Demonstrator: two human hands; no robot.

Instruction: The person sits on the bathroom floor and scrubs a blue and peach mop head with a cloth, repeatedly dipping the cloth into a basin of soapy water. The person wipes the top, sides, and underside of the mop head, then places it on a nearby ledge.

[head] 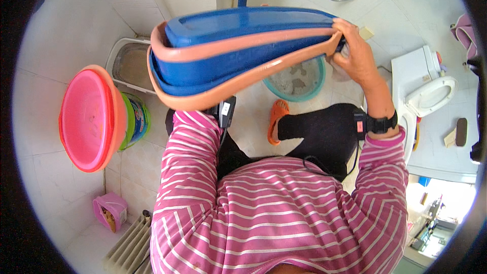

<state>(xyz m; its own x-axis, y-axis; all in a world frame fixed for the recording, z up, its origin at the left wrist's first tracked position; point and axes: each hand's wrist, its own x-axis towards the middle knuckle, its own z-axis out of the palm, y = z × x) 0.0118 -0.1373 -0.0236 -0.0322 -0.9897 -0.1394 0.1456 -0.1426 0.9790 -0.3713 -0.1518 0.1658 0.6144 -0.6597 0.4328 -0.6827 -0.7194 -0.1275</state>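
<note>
A stack of blue and salmon-orange plastic containers (243,45), nested in alternating colours, is held up in front of me and tilted. My right hand (354,51) grips its right end, thumb below and fingers over the rim. Something pale, perhaps a cloth, shows under that hand; I cannot tell whether it is held. My left forearm reaches up under the stack's left end, and the left hand is hidden behind it. Below and beyond the stack, a teal basin (322,87) of cloudy, sudsy water stands on the tiled floor, partly covered from view.
To the left, pink and orange basins (85,121) rest on a green bucket (133,121). A pale rectangular tub (114,59) lies by the wall. A toilet (414,102) and white cabinet stand right. A radiator (129,247) and pink bin (114,207) are lower left.
</note>
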